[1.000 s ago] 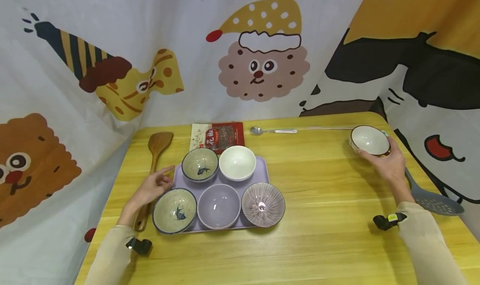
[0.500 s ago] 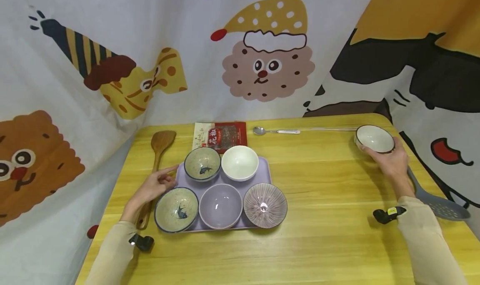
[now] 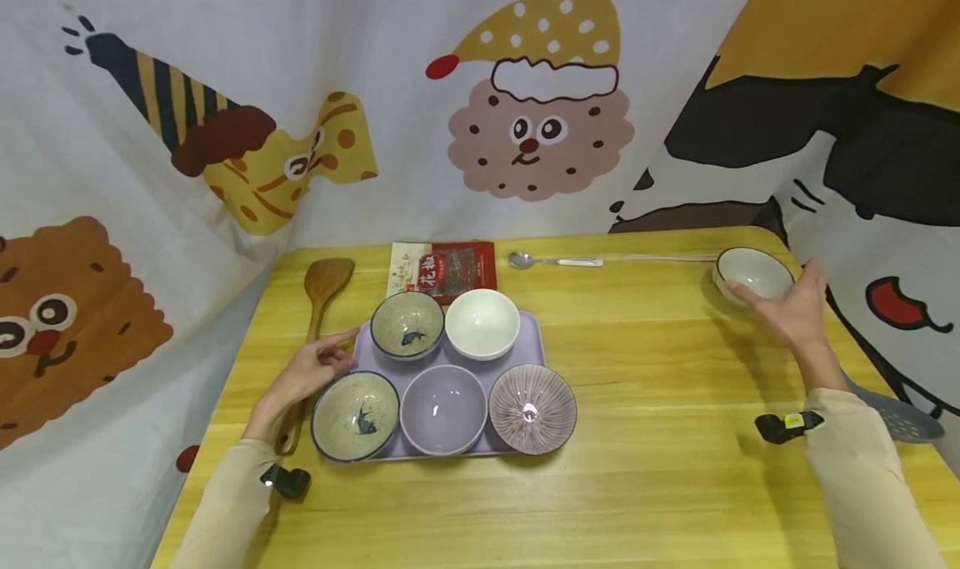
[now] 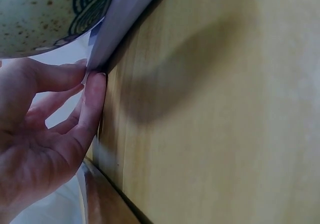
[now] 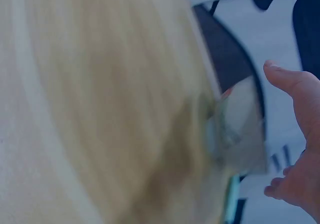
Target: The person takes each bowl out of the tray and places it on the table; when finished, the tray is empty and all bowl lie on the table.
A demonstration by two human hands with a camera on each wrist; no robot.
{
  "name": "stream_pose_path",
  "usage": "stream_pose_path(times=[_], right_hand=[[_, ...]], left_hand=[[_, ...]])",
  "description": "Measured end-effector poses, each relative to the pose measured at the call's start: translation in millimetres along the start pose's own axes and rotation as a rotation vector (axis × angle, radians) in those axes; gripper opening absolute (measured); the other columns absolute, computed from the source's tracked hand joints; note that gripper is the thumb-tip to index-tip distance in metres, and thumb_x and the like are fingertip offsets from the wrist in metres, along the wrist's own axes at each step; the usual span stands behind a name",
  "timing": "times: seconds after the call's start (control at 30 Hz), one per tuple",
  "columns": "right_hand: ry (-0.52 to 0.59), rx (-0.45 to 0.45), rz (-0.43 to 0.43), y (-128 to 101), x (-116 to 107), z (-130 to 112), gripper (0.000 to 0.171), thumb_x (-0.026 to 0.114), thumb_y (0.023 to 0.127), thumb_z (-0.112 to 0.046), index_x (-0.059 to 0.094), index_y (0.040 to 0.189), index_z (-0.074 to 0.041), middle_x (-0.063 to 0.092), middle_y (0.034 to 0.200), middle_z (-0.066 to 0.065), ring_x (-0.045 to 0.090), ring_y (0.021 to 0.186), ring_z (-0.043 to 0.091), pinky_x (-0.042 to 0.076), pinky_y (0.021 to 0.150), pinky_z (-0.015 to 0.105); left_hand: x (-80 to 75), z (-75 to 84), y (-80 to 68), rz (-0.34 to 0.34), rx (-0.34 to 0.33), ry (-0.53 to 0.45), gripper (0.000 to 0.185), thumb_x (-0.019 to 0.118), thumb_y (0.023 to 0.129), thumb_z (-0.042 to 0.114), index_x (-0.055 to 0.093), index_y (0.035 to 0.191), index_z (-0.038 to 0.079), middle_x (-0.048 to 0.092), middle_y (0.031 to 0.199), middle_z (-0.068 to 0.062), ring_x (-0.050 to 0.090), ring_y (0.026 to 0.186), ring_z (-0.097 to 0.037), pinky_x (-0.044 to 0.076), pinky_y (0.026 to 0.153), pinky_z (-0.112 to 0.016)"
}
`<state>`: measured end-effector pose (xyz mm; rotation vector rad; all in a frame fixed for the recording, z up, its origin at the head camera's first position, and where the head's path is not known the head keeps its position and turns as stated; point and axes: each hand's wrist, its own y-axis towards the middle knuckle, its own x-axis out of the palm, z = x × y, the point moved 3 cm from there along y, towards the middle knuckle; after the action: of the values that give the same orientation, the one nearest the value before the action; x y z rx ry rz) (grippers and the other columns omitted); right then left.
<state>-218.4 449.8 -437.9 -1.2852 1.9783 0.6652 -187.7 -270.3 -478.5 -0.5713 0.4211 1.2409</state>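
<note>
My left hand (image 3: 306,379) touches the left edge of a lilac tray (image 3: 531,344); in the left wrist view its fingertips (image 4: 96,81) rest against the tray's outer wall. Several bowls stand on the tray: two speckled fish-pattern bowls (image 3: 352,436), a white bowl (image 3: 482,326), a plain lilac bowl (image 3: 442,411) and a striped bowl (image 3: 531,411). At the table's far right corner is a small white bowl with a dark rim (image 3: 756,274). Beside it is my right hand (image 3: 797,312). The right wrist view shows that hand with thumb and fingers spread, apart from the blurred bowl (image 5: 242,129).
A wooden spatula (image 3: 321,294) lies left of the tray, partly under the left forearm. Behind the tray lies a red spice packet (image 3: 468,269). A spoon (image 3: 558,262) and a thin pale stick (image 3: 663,258) line the back edge. A grey slotted turner (image 3: 903,419) lies at the right edge.
The right hand has let go of the dark-rimmed bowl and drawn back a little to the right. That bowl was in its grip in the earlier frames. The left hand stays at the tray.
</note>
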Motion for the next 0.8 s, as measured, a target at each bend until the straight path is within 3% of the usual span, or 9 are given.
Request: stream_pose_path(times=[0.13, 0.4, 0.57, 0.8], right_hand=[[0.011, -0.090, 0.012, -12.6, -8.9, -27.2, 0.113, 0.067, 0.092, -0.047, -0.010, 0.161, -0.003, -0.005, 0.167, 0.028, 0.003, 0.153, 0.051, 0.011, 0.117, 0.072], [0.080, -0.262, 0.007, -43.1, -10.2, -77.7, 0.109, 0.075, 0.088, -0.038, 0.002, 0.164, -0.010, 0.007, 0.168, 0.023, 0.015, 0.151, 0.050, 0.020, 0.112, 0.075], [0.147, -0.368, -0.054, -61.8, 0.0, -100.5, 0.107, 0.077, 0.088, -0.029, 0.005, 0.164, -0.008, 0.010, 0.167, 0.024, 0.014, 0.152, 0.050, 0.016, 0.118, 0.068], [0.189, -0.475, -0.154, -92.7, 19.4, -131.6, 0.112, 0.084, 0.082, -0.021, 0.009, 0.164, -0.010, 0.020, 0.165, 0.025, 0.025, 0.148, 0.050, 0.023, 0.117, 0.063]], left_hand=[[0.9, -1.0, 0.7, -0.001, -0.013, 0.018, 0.057, 0.065, 0.096, 0.006, 0.048, 0.150, 0.004, 0.067, 0.099, -0.018, 0.062, 0.085, -0.018, 0.052, 0.071, -0.023], [1.4, -1.7, 1.6, 0.017, -0.004, 0.029, 0.056, 0.066, 0.096, 0.007, 0.049, 0.149, 0.003, 0.068, 0.101, -0.019, 0.061, 0.085, -0.016, 0.052, 0.072, -0.022], [1.5, -0.3, 0.6, 0.004, 0.001, 0.015, 0.056, 0.065, 0.096, 0.008, 0.048, 0.149, 0.003, 0.067, 0.101, -0.020, 0.062, 0.084, -0.014, 0.053, 0.072, -0.023], [2.6, 1.5, 0.1, 0.014, -0.020, 0.024, 0.056, 0.066, 0.097, 0.012, 0.048, 0.150, 0.006, 0.067, 0.104, -0.019, 0.062, 0.088, -0.017, 0.052, 0.074, -0.023]])
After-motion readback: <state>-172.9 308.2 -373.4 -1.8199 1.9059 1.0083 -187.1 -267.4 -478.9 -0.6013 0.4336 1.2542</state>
